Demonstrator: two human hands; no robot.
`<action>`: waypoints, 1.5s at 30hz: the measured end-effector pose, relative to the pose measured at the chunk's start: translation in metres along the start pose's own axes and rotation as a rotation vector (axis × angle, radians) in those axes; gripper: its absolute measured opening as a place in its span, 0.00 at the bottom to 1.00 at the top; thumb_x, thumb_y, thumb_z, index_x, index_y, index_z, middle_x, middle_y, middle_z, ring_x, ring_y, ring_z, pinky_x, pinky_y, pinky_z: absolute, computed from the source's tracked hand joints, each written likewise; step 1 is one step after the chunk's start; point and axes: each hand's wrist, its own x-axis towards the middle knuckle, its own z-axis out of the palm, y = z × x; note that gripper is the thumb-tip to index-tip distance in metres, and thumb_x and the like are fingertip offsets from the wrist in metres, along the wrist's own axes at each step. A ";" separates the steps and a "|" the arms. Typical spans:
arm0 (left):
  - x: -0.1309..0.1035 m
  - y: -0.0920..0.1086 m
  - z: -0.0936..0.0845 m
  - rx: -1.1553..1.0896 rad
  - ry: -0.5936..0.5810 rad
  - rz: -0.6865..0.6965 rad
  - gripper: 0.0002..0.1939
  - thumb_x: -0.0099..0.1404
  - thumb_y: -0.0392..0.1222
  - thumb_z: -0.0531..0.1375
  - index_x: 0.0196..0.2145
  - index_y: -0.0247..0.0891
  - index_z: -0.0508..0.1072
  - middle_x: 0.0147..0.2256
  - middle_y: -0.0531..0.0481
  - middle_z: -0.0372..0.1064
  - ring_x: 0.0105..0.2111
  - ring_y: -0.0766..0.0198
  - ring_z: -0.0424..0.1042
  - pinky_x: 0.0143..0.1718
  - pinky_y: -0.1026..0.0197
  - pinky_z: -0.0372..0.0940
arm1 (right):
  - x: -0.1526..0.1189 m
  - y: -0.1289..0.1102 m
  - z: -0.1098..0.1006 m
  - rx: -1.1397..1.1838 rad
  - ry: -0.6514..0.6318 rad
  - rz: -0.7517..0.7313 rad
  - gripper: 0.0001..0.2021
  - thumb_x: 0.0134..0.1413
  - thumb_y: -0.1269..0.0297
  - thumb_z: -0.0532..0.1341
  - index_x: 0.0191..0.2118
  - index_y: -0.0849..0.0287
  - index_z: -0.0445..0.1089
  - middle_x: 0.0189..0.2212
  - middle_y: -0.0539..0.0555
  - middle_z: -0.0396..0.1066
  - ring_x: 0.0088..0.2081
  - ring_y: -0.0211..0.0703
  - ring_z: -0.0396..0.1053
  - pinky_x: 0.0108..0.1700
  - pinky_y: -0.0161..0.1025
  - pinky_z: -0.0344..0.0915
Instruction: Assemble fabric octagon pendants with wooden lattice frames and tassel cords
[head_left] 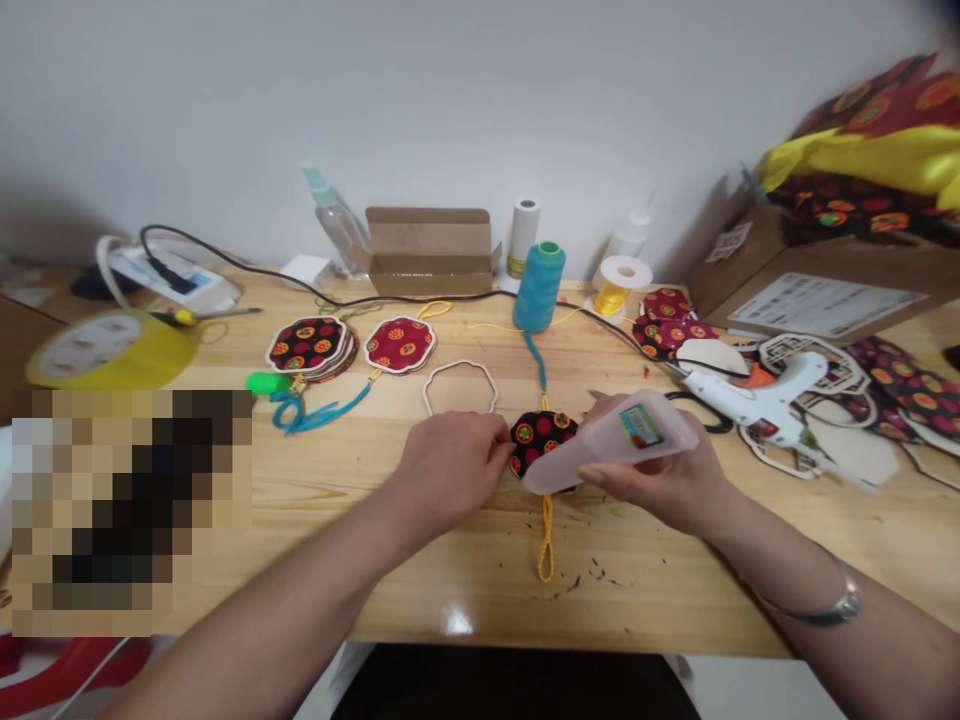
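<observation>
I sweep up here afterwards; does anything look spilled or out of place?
Yes, slightly: small dark bits lie scattered on the table, on the near side of the patterned piece, around its yellow loop. They look like stray scraps against the pale wood, though too small to identify.

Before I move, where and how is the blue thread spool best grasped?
Probably around the middle of the blue thread spool, coming from the front: it stands upright, its rounded side is exposed there, and the white roll stands behind.
</observation>
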 end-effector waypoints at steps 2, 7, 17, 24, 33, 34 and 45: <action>0.000 -0.001 0.000 0.002 0.015 -0.001 0.13 0.64 0.43 0.51 0.33 0.44 0.76 0.31 0.51 0.77 0.32 0.58 0.74 0.29 0.60 0.59 | 0.002 0.002 0.001 -0.024 0.090 0.027 0.12 0.43 0.60 0.69 0.31 0.57 0.67 0.23 0.50 0.71 0.26 0.39 0.68 0.24 0.35 0.66; -0.001 0.000 -0.001 -0.004 0.009 -0.008 0.13 0.63 0.43 0.51 0.35 0.44 0.76 0.33 0.52 0.77 0.33 0.59 0.74 0.30 0.60 0.60 | 0.004 0.007 0.007 -0.085 0.181 -0.004 0.10 0.44 0.61 0.69 0.31 0.56 0.69 0.26 0.51 0.72 0.28 0.41 0.70 0.27 0.37 0.68; 0.000 0.003 -0.001 -0.005 -0.017 -0.024 0.13 0.64 0.43 0.51 0.35 0.44 0.76 0.33 0.52 0.78 0.34 0.57 0.75 0.30 0.60 0.60 | 0.004 0.009 0.010 -0.037 0.085 0.007 0.11 0.45 0.60 0.68 0.33 0.58 0.69 0.30 0.53 0.73 0.29 0.40 0.70 0.30 0.37 0.67; 0.000 0.001 0.002 0.018 -0.007 -0.006 0.12 0.64 0.43 0.52 0.34 0.44 0.76 0.32 0.52 0.78 0.33 0.57 0.74 0.29 0.60 0.59 | 0.008 0.006 0.011 -0.085 0.179 0.068 0.12 0.43 0.59 0.69 0.29 0.59 0.67 0.24 0.51 0.70 0.25 0.39 0.67 0.25 0.36 0.65; 0.000 0.001 0.003 0.017 -0.002 -0.017 0.13 0.64 0.43 0.51 0.34 0.45 0.76 0.33 0.53 0.78 0.34 0.56 0.75 0.30 0.59 0.60 | 0.011 0.007 0.009 -0.173 0.251 0.108 0.14 0.42 0.57 0.68 0.25 0.59 0.65 0.21 0.51 0.69 0.24 0.39 0.66 0.23 0.35 0.63; 0.000 0.001 0.003 0.023 0.002 -0.021 0.13 0.63 0.43 0.51 0.34 0.45 0.76 0.33 0.53 0.78 0.34 0.56 0.75 0.30 0.59 0.60 | 0.010 0.007 0.009 -0.174 0.245 0.107 0.13 0.42 0.57 0.68 0.26 0.59 0.65 0.22 0.51 0.70 0.24 0.39 0.67 0.24 0.35 0.64; 0.002 0.002 0.004 0.009 0.007 -0.023 0.12 0.63 0.43 0.52 0.34 0.45 0.76 0.33 0.53 0.78 0.34 0.57 0.75 0.29 0.59 0.59 | 0.009 0.007 0.011 -0.148 0.198 0.063 0.12 0.43 0.59 0.68 0.29 0.59 0.67 0.23 0.50 0.71 0.25 0.39 0.67 0.25 0.35 0.65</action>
